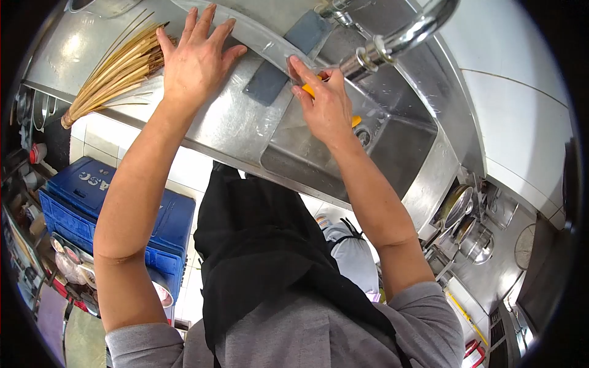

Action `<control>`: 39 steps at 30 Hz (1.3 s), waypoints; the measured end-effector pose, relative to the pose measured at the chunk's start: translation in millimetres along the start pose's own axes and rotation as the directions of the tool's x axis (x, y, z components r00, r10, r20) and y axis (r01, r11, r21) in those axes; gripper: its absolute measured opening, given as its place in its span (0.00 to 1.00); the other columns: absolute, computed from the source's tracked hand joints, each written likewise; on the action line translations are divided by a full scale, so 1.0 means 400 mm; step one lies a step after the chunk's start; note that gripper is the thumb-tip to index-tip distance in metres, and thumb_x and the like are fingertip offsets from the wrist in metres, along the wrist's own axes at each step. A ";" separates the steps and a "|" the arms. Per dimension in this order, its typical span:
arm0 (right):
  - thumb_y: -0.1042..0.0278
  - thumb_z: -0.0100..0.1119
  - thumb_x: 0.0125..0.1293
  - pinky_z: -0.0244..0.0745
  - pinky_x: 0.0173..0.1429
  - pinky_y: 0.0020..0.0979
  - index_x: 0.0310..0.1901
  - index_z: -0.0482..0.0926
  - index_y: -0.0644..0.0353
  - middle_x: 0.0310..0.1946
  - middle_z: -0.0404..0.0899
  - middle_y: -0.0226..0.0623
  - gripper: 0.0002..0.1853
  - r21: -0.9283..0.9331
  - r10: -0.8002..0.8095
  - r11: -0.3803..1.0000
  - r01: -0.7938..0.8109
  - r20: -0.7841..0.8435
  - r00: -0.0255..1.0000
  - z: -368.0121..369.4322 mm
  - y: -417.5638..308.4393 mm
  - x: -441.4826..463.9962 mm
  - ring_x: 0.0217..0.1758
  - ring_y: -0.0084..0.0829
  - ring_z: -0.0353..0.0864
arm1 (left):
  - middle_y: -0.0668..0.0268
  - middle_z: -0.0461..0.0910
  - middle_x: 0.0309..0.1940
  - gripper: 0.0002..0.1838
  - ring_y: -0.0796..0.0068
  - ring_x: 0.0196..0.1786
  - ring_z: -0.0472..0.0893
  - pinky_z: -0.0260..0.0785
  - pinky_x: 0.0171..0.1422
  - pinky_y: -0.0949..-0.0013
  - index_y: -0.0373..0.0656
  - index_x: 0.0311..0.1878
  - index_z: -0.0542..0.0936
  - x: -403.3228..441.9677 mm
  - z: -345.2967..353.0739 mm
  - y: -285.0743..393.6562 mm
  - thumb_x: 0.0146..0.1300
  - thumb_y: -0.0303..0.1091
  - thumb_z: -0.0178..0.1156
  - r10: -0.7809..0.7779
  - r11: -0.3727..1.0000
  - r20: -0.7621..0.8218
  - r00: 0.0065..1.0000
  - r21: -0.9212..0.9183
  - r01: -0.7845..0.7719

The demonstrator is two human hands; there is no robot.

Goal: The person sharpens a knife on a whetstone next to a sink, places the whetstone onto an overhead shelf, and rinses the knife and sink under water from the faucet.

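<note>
My right hand (328, 104) is wrapped round the yellow handle of a long knife (264, 42). Its wide, pale blade runs up and left from that hand, lying across a dark grey whetstone (267, 83) that shows on both sides of it. My left hand (196, 70) is spread flat, fingers apart, with its fingertips at the near edge of the blade. Whether they press on the steel or the counter under it, I cannot tell. Left of that hand lies a bundle of thin sticks (119, 67), like a short whisk broom, partly covered by the hand.
A steel sink basin (392, 144) lies under my right forearm, with a chrome faucet (399, 46) reaching over it. Blue crates (80, 190) stand on the floor at left. Metal pots (475, 239) sit at the lower right. The steel counter's front edge (227, 156) runs before my body.
</note>
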State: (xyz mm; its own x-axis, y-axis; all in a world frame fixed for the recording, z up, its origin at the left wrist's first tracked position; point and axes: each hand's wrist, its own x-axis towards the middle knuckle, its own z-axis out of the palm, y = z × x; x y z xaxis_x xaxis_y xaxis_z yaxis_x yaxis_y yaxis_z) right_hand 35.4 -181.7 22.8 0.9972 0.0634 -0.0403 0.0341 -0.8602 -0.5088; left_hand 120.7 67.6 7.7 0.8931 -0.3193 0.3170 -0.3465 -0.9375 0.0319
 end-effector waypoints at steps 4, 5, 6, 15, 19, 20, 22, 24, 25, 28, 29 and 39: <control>0.58 0.68 0.70 0.79 0.53 0.42 0.72 0.76 0.25 0.51 0.76 0.45 0.29 -0.087 -0.022 0.996 0.018 -0.045 0.999 -0.010 0.004 -0.003 0.50 0.45 0.82 | 0.63 0.70 0.78 0.28 0.55 0.81 0.66 0.52 0.74 0.18 0.62 0.70 0.78 -0.009 0.006 0.003 0.70 0.59 0.63 0.002 1.000 -0.025 1.000 -0.013 -0.003; 0.58 0.68 0.70 0.79 0.53 0.42 0.72 0.76 0.25 0.51 0.76 0.45 0.29 -0.088 -0.019 0.996 0.015 -0.049 0.999 -0.011 0.003 0.004 0.50 0.45 0.82 | 0.64 0.70 0.78 0.28 0.55 0.81 0.66 0.52 0.74 0.19 0.62 0.70 0.78 -0.009 0.009 0.002 0.71 0.59 0.62 -0.006 1.000 -0.025 1.000 0.002 0.006; 0.57 0.68 0.71 0.79 0.53 0.42 0.72 0.76 0.25 0.50 0.77 0.44 0.29 -0.079 -0.022 0.997 0.019 -0.029 0.999 -0.012 0.001 0.015 0.50 0.44 0.82 | 0.64 0.70 0.78 0.28 0.55 0.81 0.66 0.53 0.74 0.19 0.62 0.70 0.78 -0.008 0.012 0.000 0.71 0.60 0.61 -0.013 1.000 -0.025 1.000 0.016 0.014; 0.62 0.65 0.72 0.77 0.46 0.43 0.73 0.76 0.28 0.40 0.73 0.41 0.29 0.009 0.081 0.997 -0.081 0.001 0.997 -0.096 0.021 -0.252 0.43 0.41 0.80 | 0.62 0.65 0.80 0.32 0.55 0.83 0.62 0.51 0.77 0.21 0.56 0.72 0.77 -0.142 -0.094 0.122 0.68 0.55 0.66 0.069 0.983 0.116 0.991 -0.176 -0.048; 0.61 0.67 0.70 0.77 0.46 0.41 0.74 0.75 0.30 0.38 0.73 0.40 0.31 0.087 0.208 0.972 -0.217 0.108 0.972 -0.138 0.032 -0.411 0.40 0.40 0.79 | 0.57 0.64 0.80 0.32 0.52 0.83 0.62 0.50 0.78 0.22 0.51 0.71 0.77 -0.220 -0.161 0.210 0.67 0.52 0.68 0.158 0.936 0.205 0.966 -0.343 -0.080; 0.61 0.68 0.70 0.78 0.47 0.41 0.75 0.75 0.30 0.38 0.72 0.39 0.32 0.134 0.260 0.950 -0.281 0.152 0.954 -0.143 0.029 -0.436 0.39 0.40 0.79 | 0.57 0.65 0.80 0.31 0.52 0.83 0.61 0.50 0.78 0.22 0.50 0.71 0.78 -0.228 -0.163 0.224 0.67 0.51 0.68 0.179 0.927 0.213 0.961 -0.363 -0.092; 0.61 0.68 0.70 0.78 0.47 0.41 0.75 0.74 0.31 0.38 0.73 0.40 0.32 0.088 0.290 0.948 -0.307 0.167 0.942 -0.149 0.023 -0.464 0.38 0.40 0.79 | 0.57 0.65 0.80 0.32 0.52 0.83 0.61 0.50 0.79 0.22 0.50 0.71 0.77 -0.235 -0.160 0.239 0.67 0.51 0.68 0.200 0.921 0.239 0.950 -0.376 -0.099; 0.60 0.68 0.70 0.78 0.47 0.41 0.75 0.74 0.31 0.38 0.73 0.40 0.32 0.045 0.318 0.943 -0.330 0.176 0.932 -0.147 0.022 -0.483 0.38 0.40 0.79 | 0.57 0.65 0.80 0.32 0.52 0.84 0.61 0.49 0.79 0.23 0.50 0.71 0.77 -0.235 -0.156 0.250 0.68 0.51 0.68 0.224 0.915 0.260 0.939 -0.388 -0.111; 0.60 0.68 0.70 0.78 0.47 0.41 0.75 0.73 0.31 0.38 0.73 0.40 0.33 0.047 0.322 0.942 -0.333 0.164 0.933 -0.142 0.024 -0.494 0.38 0.39 0.79 | 0.57 0.67 0.78 0.32 0.52 0.82 0.64 0.50 0.79 0.23 0.49 0.71 0.77 -0.236 -0.155 0.255 0.67 0.51 0.69 0.219 0.912 0.236 0.947 -0.395 -0.112; 0.60 0.68 0.70 0.78 0.46 0.42 0.76 0.73 0.31 0.38 0.74 0.40 0.33 0.060 0.323 0.940 -0.335 0.152 0.934 -0.126 0.032 -0.490 0.38 0.39 0.80 | 0.57 0.73 0.73 0.34 0.52 0.76 0.70 0.55 0.77 0.27 0.47 0.70 0.77 -0.225 -0.149 0.227 0.64 0.50 0.71 0.074 0.891 0.195 0.978 -0.454 0.023; 0.60 0.68 0.70 0.78 0.45 0.42 0.76 0.73 0.31 0.38 0.75 0.40 0.32 0.069 0.322 0.940 -0.334 0.147 0.935 -0.120 0.035 -0.476 0.37 0.40 0.80 | 0.57 0.76 0.69 0.35 0.52 0.72 0.73 0.59 0.76 0.31 0.45 0.69 0.76 -0.216 -0.138 0.205 0.61 0.49 0.73 -0.065 0.850 0.182 0.981 -0.505 0.150; 0.44 0.57 0.76 0.81 0.49 0.49 0.74 0.74 0.28 0.41 0.81 0.45 0.26 -0.120 0.071 0.990 -0.070 0.004 0.997 -0.048 -0.038 0.028 0.45 0.49 0.87 | 0.67 0.84 0.43 0.27 0.62 0.49 0.80 0.64 0.56 0.55 0.46 0.49 0.86 -0.216 -0.044 0.217 0.55 0.57 0.76 -0.343 0.852 0.078 0.936 -0.393 0.345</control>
State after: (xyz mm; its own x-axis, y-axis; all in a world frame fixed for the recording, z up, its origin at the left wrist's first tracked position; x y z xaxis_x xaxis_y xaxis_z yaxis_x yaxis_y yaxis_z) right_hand 47.4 -177.6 46.7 0.9968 0.0038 -0.0797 -0.0284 -0.9169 -0.3981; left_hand 8.5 16.1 -0.3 0.9772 0.0121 0.2121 -0.1000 -0.8548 0.5093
